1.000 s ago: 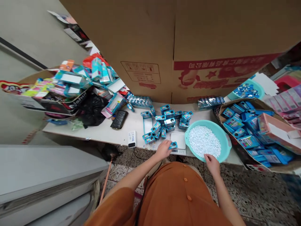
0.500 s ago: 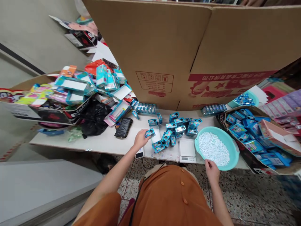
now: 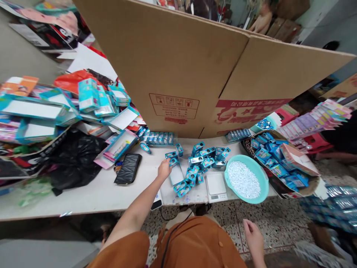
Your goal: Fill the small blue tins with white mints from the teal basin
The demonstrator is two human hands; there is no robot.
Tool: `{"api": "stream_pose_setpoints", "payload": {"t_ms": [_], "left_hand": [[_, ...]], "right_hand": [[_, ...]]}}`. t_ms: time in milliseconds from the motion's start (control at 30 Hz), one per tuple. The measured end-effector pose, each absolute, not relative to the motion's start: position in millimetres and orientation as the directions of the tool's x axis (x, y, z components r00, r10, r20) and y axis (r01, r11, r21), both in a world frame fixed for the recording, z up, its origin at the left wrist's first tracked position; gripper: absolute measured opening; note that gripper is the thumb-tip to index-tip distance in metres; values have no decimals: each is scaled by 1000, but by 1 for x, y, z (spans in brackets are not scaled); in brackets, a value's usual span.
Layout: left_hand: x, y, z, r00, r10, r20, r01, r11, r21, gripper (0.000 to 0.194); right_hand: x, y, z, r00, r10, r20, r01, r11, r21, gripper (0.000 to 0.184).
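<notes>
My left hand [image 3: 164, 169] is closed on a small blue box [image 3: 173, 162] with a round hole, beside another such box at the left of the white table. Below these stands a white box-like block [image 3: 176, 175]. Several more small blue boxes [image 3: 195, 160] lie loosely grouped to the right. Off the table's front edge hangs my right hand [image 3: 253, 237], its fingers curled together; what they hold, if anything, is hidden. Nearest to it is a turquoise basin [image 3: 264, 186] of small white pellets. A white digital scale [image 3: 216, 184] sits left of the basin.
A tall cardboard sheet [image 3: 173, 67] walls off the table's back. A black wallet [image 3: 128, 168], a black plastic bag [image 3: 76, 160] and piled cartons [image 3: 36, 108] occupy the left. On the right is a carton of blue packs [image 3: 279, 160]. A phone-like device [image 3: 157, 203] lies at the front edge.
My left hand has brought the blue box back beside another one. My right hand has left the basin's rim and dropped toward me, off the table. The view has shifted.
</notes>
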State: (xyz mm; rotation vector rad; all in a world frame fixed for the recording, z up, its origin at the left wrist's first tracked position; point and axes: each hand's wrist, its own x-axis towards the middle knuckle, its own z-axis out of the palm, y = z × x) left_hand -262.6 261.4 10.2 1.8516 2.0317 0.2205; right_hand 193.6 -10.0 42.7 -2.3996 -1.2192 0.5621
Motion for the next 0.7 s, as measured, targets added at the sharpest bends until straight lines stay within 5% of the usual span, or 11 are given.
{"api": "stream_pose_setpoints", "payload": {"t_ms": [400,700], "left_hand": [[-261,280,8,104,978,-183,979,-68,194,32],[-269,290,-1,129,991,-36,969,-118,219,45]], "right_hand": [[172,27,51,443,872,-209,700,-482,-527,47],[163,28,56,424,886,-190,735,-459,-499,43]]}}
